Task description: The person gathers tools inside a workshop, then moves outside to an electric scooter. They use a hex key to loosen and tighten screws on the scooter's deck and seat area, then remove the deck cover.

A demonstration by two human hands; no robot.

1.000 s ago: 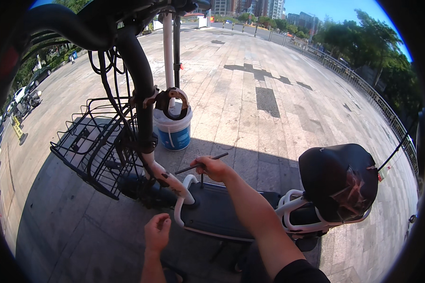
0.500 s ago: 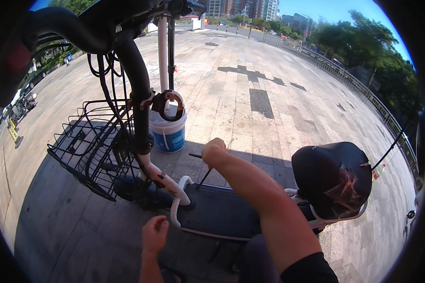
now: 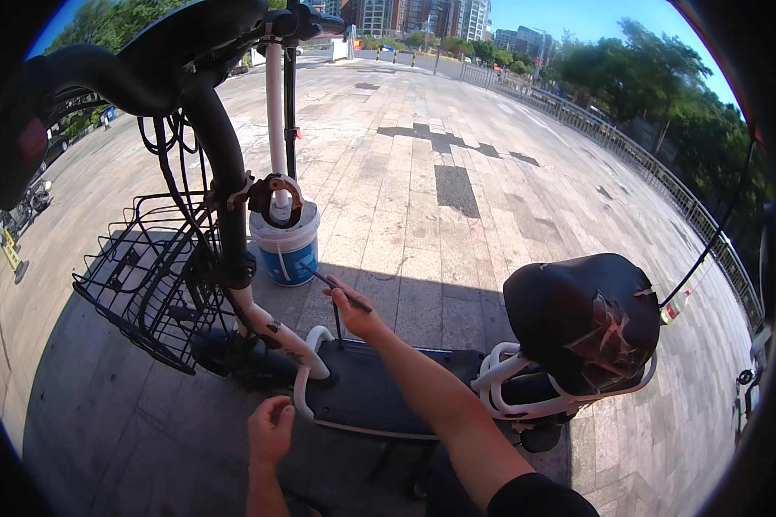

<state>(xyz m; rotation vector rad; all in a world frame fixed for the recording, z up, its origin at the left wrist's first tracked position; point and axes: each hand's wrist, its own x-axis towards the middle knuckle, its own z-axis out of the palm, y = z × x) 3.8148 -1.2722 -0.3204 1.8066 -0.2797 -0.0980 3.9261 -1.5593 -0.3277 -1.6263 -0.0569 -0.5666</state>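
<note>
My right hand (image 3: 355, 310) grips the crossbar of a black T-handled tool (image 3: 319, 276), whose thin shaft runs down to the edge of a black footboard (image 3: 379, 401) on a scooter. My left hand (image 3: 269, 431) hangs left of the footboard, fingers loosely curled and apart, nothing visible in it. Beside it rises a chipped white lower frame tube (image 3: 259, 314) with white bars at its foot. A black seat (image 3: 547, 306) with a torn, taped patch sits at the right.
A black wire basket (image 3: 129, 293) and dark handlebar stem (image 3: 211, 146) are at the left. Behind stands a white-and-blue bucket (image 3: 276, 254) holding a white pole (image 3: 276, 103). Paving (image 3: 457, 241) stretches toward a railing (image 3: 690, 207), trees, parked vehicles and distant buildings.
The tool's crossbar has swung round, its far end now pointing up-left instead of up-right, with my right hand turning along. The whole view has shifted slightly. My left hand stays low.
</note>
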